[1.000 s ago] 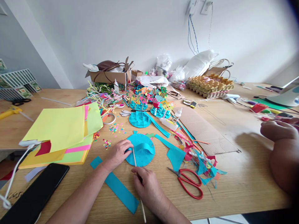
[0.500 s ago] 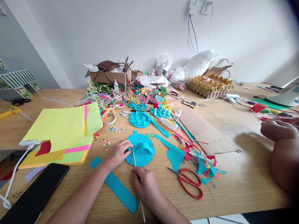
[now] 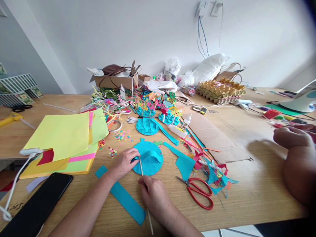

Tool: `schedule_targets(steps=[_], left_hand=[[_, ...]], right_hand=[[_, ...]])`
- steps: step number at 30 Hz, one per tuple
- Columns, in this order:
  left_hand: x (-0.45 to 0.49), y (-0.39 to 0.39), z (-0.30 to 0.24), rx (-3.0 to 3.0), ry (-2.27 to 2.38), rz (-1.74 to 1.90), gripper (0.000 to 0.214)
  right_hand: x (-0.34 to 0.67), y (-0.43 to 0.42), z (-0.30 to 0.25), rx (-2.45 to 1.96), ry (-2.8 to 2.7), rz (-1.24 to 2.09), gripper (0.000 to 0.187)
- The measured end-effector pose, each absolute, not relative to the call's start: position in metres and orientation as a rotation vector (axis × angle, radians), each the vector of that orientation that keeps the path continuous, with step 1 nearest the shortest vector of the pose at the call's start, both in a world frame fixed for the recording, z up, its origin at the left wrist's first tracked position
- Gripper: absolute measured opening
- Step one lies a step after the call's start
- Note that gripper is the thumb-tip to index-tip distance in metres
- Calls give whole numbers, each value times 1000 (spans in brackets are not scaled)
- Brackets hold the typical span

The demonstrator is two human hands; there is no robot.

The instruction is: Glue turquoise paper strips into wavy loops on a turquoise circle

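Hands (image 3: 156,195) at pale stick (image 3: 141,168), its middle hidden, blue disc (image 3: 148,166) (edge covered)

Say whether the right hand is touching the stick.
Touching. The head view shows the right hand closed on the stick, which emerges either side.

Pale wall (image 3: 123,29), wall outlets (image 3: 209,9) up high, wooden table (image 3: 256,194), soft daylight.

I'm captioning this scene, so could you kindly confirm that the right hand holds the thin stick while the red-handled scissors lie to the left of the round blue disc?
Not quite: the head view shows the red-handled scissors to the right of the round blue disc. The right hand does hold the thin stick.
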State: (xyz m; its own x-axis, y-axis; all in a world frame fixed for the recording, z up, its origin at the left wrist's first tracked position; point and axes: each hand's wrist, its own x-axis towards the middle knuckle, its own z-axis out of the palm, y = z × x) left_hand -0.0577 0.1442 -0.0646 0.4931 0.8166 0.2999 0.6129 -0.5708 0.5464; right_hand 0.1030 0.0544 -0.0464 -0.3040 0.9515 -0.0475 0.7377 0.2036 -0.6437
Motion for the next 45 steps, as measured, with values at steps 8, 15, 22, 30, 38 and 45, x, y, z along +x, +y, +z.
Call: schedule_targets(steps=[8, 15, 22, 30, 38, 45], left_hand=[[-58, 144, -65, 2388, 1214, 768, 21], [-59, 143, -62, 2384, 1197, 764, 20], [-58, 142, -59, 2372, 1238, 770, 25], [-58, 141, -57, 2405, 1192, 737, 20], [-61, 142, -60, 2378, 1174, 765, 20], [-55, 140, -41, 2513, 1233, 858, 25]], right_hand=[[114, 42, -39, -1412, -2047, 816, 27], [112, 48, -38, -1489, -2100, 827, 26], [107, 52, -43, -1507, -2142, 808, 26], [106, 52, -47, -1526, -2195, 779, 27], [115, 43, -41, -1409, -2111, 746, 26], [138, 39, -24, -1364, -1944, 606, 22]])
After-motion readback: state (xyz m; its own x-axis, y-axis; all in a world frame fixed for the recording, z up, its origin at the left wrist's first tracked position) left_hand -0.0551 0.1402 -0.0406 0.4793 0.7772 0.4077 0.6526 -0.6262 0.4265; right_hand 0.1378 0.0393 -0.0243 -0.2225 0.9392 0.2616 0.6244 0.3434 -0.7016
